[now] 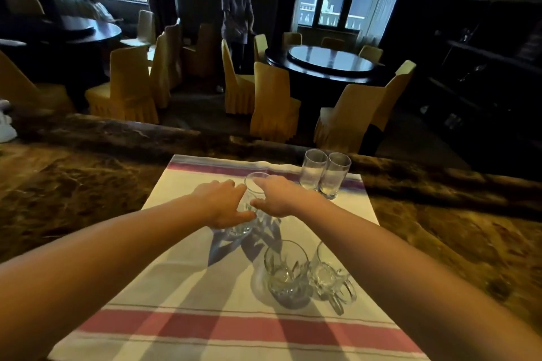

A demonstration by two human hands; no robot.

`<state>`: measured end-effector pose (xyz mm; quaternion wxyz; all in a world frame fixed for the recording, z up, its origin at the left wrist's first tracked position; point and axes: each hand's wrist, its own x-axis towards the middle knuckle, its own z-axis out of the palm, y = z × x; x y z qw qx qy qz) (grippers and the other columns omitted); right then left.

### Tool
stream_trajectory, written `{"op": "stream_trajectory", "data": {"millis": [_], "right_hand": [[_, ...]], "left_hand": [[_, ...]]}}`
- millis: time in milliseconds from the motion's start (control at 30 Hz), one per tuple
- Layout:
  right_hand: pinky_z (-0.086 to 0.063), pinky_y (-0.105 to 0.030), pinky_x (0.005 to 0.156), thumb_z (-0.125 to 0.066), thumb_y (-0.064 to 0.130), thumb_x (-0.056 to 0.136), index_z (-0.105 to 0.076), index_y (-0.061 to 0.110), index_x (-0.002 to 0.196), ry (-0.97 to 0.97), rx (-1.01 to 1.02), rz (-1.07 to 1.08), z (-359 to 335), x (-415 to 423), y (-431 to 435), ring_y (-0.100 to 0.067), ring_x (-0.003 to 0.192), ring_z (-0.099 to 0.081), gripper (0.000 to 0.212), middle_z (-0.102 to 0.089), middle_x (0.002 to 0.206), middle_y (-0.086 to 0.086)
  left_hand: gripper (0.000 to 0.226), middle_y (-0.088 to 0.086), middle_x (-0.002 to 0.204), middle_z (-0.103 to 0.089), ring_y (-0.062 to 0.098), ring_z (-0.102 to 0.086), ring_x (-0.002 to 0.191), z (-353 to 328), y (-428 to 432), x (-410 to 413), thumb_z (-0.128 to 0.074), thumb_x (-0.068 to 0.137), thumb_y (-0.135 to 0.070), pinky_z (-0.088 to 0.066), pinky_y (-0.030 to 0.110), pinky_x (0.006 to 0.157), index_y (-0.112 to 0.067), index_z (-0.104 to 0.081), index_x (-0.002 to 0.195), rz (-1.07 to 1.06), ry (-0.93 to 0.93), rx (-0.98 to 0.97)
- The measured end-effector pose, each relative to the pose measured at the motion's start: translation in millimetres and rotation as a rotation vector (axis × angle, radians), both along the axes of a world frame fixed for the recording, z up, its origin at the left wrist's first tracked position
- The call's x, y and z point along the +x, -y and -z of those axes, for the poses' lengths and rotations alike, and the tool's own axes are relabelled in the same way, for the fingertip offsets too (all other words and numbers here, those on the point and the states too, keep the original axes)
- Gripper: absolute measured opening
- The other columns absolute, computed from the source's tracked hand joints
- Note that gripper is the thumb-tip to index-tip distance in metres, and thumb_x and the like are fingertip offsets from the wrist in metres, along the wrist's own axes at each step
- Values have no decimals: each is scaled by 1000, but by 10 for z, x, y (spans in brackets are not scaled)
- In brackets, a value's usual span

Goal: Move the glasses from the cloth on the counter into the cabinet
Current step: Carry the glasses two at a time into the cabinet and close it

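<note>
A white cloth with red stripes [187, 287] lies on the brown marble counter [73, 199]. A tall clear glass [252, 189] stands in the middle of the cloth. My left hand [223, 202] and my right hand [281, 196] close on it from either side, thumbs low on its body. Its base shows under my left hand. Two more tall glasses [322, 173] stand side by side at the cloth's far right corner. Near me on the cloth stand a cut-glass tumbler [286, 269] and, touching its right side, a glass mug with a handle [333, 278].
Beyond the counter's raised back edge [117, 132] is a dim dining room with round tables [328, 60], yellow-covered chairs [272, 102] and two people. Dark shelving [487, 53] stands at the right. A white object [4, 123] sits at the counter's left edge.
</note>
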<state>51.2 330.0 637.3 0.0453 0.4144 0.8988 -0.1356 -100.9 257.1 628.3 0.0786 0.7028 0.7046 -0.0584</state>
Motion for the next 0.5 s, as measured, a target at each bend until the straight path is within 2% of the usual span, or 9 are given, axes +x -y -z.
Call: {"op": "stream_trajectory", "data": {"millis": [200,300,367,500], "right_hand": [[-41,-41,105,-55,43,97,-38,15,149,100,-25,7,-238,292,185,-32,134,-46,61,-47,149,-11],[-43,-36,92,-54,47,96,-49,10,141,170,-50,4,-352,407,367,-30,121,-53,58,-56,138,-13],[-41,-33,86,-58,54,92,-51,11,139,235,-113,-38,-385,469,504,-28,117,-54,64,-58,134,-11],[-42,-37,94,-73,61,76,-44,22,144,301,-235,-135,-365,554,798,-28,123,-50,84,-53,140,-4]], "left_hand": [[93,1,144,-51,29,-55,123,-173,-87,156,-33,68,-87,-49,45,94,-31,-41,142,58,13,15],[84,3,143,-51,28,-55,122,-170,-114,267,-52,75,-79,-50,41,92,-27,-43,140,77,-16,3],[81,3,144,-48,28,-52,123,-128,-112,311,-64,75,-70,-50,40,93,-28,-42,140,81,-50,0],[86,1,140,-49,26,-54,118,-56,-100,305,-80,70,-52,-52,34,87,-31,-36,141,73,-20,46]]}}
